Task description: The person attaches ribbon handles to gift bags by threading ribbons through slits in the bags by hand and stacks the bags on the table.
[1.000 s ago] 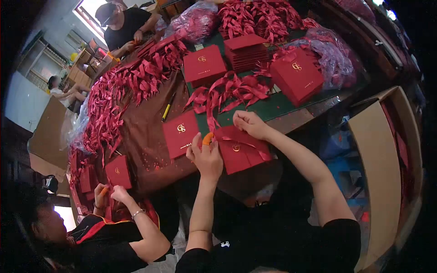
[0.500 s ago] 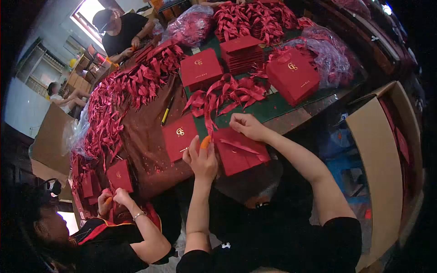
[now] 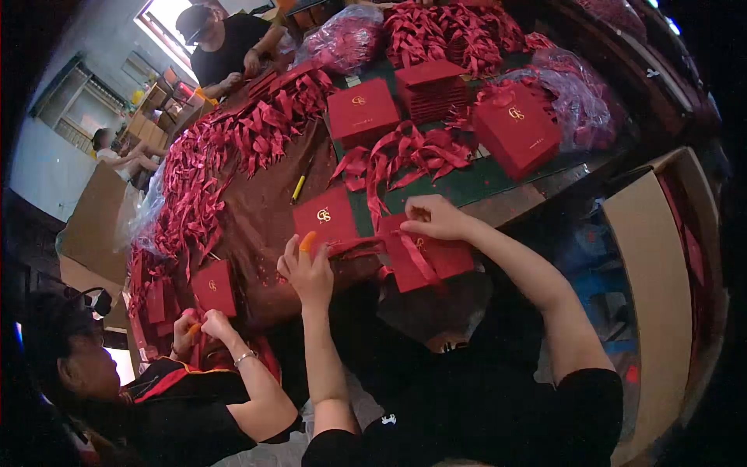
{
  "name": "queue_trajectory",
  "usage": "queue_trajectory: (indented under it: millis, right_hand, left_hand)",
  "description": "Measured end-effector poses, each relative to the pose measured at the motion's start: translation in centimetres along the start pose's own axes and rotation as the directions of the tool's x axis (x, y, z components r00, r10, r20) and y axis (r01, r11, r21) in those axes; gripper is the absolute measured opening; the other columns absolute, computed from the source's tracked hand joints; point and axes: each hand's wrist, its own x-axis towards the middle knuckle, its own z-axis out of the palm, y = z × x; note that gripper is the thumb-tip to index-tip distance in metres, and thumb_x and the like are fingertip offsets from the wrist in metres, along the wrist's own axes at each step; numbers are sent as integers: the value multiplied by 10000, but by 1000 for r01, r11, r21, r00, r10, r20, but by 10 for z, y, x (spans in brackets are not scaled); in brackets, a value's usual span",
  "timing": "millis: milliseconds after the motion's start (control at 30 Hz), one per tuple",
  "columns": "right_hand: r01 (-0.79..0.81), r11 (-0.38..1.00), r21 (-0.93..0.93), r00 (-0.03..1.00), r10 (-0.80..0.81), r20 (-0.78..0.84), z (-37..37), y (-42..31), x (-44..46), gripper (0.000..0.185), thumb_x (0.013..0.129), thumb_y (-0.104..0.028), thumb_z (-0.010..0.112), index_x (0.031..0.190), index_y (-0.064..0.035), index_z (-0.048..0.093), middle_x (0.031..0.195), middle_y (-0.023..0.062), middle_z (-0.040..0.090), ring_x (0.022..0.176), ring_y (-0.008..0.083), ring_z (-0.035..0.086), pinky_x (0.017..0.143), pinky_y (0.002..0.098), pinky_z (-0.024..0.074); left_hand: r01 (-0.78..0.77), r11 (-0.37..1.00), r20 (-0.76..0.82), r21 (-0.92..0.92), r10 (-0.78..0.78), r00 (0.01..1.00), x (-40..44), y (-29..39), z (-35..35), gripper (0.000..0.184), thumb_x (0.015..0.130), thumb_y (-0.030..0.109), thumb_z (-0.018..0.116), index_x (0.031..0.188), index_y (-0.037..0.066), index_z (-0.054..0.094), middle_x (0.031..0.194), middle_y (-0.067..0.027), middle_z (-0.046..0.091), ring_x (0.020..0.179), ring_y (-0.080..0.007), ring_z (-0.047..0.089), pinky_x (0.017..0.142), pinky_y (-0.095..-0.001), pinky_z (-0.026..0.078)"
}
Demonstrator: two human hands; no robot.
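Observation:
A red gift bag [image 3: 447, 262] with gold lettering lies at the table's near edge in front of me. My left hand [image 3: 307, 268], an orange finger cot on one finger, is left of it and closed on a red ribbon [image 3: 354, 247] stretched from the bag. My right hand [image 3: 436, 218] pinches another length of ribbon [image 3: 420, 261] at the bag's upper part; the fingertips partly hide the grip. Another red bag [image 3: 325, 216] lies flat just beyond my left hand. Loose red ribbons [image 3: 405, 159] are heaped behind the bag.
Stacked red bags [image 3: 362, 113] and plastic-wrapped ribbon bundles [image 3: 576, 101] fill the far side. A yellow marker [image 3: 299, 189] lies on the brown cover. At right stands an open cardboard box [image 3: 650, 303]. A co-worker's hands [image 3: 202, 331] work at lower left; another person [image 3: 233, 47] sits across.
My left hand has moved left and down, away from the bag, drawing the ribbon out sideways. My right hand has shifted onto the ribbon over the bag. The whole view has turned slightly.

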Motion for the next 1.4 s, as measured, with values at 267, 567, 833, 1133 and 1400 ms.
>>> queue_trajectory:
  millis: [267, 567, 833, 1133, 1400]
  right_hand:
    - [170, 841, -514, 952, -4, 307, 2, -14, 10, 282, 712, -330, 691, 706, -58, 616, 742, 103, 609, 791, 309, 576, 729, 411, 459]
    - [14, 936, -351, 969, 75, 237, -6, -47, -29, 278, 815, -280, 641, 751, -9, 632, 753, 142, 611, 825, 294, 562, 726, 399, 443]
    - [-282, 932, 229, 831, 118, 544, -6, -91, -106, 186, 898, -195, 630, 1009, -63, 701, 929, 51, 590, 903, 164, 575, 820, 296, 445]
    - [-155, 931, 331, 971, 206, -123, 12, -61, -65, 151, 873, -102, 641, 994, -12, 660, 922, 59, 674, 879, 111, 603, 780, 272, 478]
    - [-238, 892, 385, 962, 272, -34, 31, -29, -59, 142, 859, -93, 652, 968, -3, 633, 889, 65, 674, 852, 122, 632, 749, 285, 494]
  left_hand:
    - [83, 977, 59, -199, -73, 996, 9, 54, -20, 429, 837, 140, 608, 1261, 99, 561, 1274, -108, 514, 1219, -313, 420, 975, -467, 298]
    - [7, 921, 187, -389, 71, 980, 11, 103, 2, 420, 831, 222, 632, 1228, 96, 578, 1269, -73, 535, 1200, -286, 437, 968, -469, 295]
    - [20, 931, 276, -364, 88, 957, 9, 101, 3, 462, 846, 221, 612, 1293, 134, 534, 1317, -68, 505, 1255, -285, 386, 1007, -470, 238]
    - [379, 780, 183, -498, -333, 925, -20, 100, -10, 118, 835, 166, 659, 930, 106, 694, 1246, -109, 549, 1239, -316, 408, 1012, -442, 266]
    - [478, 642, 384, -599, -292, 876, -31, 105, -16, 272, 779, 124, 694, 1048, 168, 689, 1331, -85, 489, 1321, -304, 308, 1076, -454, 188]
